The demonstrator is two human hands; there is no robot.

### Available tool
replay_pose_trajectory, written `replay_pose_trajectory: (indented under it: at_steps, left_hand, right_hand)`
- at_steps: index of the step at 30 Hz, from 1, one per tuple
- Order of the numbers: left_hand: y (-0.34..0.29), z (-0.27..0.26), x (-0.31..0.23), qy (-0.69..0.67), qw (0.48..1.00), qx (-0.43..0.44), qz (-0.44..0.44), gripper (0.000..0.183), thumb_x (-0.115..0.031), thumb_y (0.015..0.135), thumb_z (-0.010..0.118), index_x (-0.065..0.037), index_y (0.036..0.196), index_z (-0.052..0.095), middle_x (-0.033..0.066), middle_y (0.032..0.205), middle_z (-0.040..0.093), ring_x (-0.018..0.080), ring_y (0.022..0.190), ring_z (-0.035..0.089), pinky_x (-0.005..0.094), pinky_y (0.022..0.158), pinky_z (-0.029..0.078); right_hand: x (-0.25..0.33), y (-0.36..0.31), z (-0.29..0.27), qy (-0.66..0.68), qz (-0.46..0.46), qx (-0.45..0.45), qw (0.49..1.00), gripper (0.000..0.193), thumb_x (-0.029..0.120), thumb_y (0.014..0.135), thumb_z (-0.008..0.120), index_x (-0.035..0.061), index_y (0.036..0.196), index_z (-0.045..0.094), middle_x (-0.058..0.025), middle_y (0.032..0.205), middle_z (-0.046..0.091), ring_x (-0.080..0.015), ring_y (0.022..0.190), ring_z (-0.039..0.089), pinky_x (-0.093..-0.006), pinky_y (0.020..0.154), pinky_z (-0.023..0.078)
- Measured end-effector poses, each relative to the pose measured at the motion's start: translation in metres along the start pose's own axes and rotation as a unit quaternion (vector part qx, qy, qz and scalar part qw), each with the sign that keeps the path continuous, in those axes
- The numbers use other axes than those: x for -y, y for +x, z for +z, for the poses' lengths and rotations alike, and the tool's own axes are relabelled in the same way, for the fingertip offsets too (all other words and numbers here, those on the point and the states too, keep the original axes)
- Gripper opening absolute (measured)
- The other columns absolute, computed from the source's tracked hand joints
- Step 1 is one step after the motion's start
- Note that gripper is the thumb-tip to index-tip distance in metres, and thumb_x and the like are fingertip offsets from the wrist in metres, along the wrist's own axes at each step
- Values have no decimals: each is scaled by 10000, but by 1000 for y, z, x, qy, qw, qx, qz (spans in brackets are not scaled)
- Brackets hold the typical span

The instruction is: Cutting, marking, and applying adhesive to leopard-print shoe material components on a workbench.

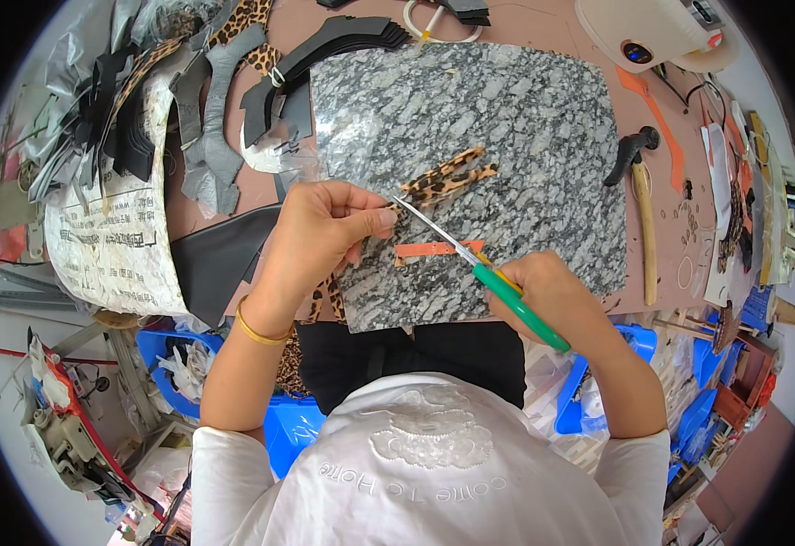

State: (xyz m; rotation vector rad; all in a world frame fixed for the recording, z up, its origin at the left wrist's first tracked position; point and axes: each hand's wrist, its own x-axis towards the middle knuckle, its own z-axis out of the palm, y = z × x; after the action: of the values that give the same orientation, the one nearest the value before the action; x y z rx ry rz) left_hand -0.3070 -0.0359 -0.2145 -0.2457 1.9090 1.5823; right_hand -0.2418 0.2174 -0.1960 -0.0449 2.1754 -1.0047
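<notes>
My right hand [543, 291] grips green-handled scissors [516, 300]; a slim yellow-orange piece shows beside the handle, and I cannot tell what it is. The blades point up and left, their tips close to the fingertips of my left hand [329, 223]. That hand is closed in a pinch on a leopard-print strip, mostly hidden by the fingers; leopard-print material [332, 296] also hangs below the hand. Just beyond the blade tips, narrow leopard-print pieces [447, 182] lie on a speckled grey stone slab [543, 118]. Under the blades is an orange strip [425, 249] with small marks.
A hammer [643, 218] lies right of the slab, near a long orange piece [657, 118]. At the back right stands a cream-coloured device [639, 32]. Stacked black cut pieces [334, 55] and grey pieces [211, 136] crowd the left. Blue bins [293, 428] are below the table.
</notes>
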Motion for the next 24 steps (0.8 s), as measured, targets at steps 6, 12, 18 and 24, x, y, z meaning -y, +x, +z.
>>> replay_pose_trajectory:
  at_steps: [6,12,18,24]
  left_hand:
    - [-45,-26,20,17,998,-50,33,142,-70,827,714,29,925,686,32,738,685,26,517,520,179,443,377]
    - [-136,-130,66,60,956,-285,19,204,-103,876,643,-12,1051,695,9,785,672,6,584,488,165,479,307]
    - [-304,-284,141,470,643,-604,-33,274,-187,860,605,-6,1046,693,131,960,713,232,827,673,333,786,512]
    - [-400,-340,140,457,595,-661,1,362,-275,942,587,-19,1191,646,128,1094,690,189,948,663,291,816,499]
  right_hand:
    - [4,-12,1,-104,-23,-32,994,366,375,778,717,18,717,659,-192,631,605,-356,590,610,-433,591,486]
    - [4,-34,-8,-157,-31,-68,985,438,465,741,751,45,773,631,-166,677,624,-353,648,627,-415,608,483]
    - [-34,-44,-37,-73,-23,-257,963,549,534,703,778,19,803,619,-181,665,604,-354,636,621,-417,600,467]
    - [-88,-69,-67,-157,84,-419,890,526,523,727,760,22,837,639,-198,685,623,-377,674,631,-424,634,485]
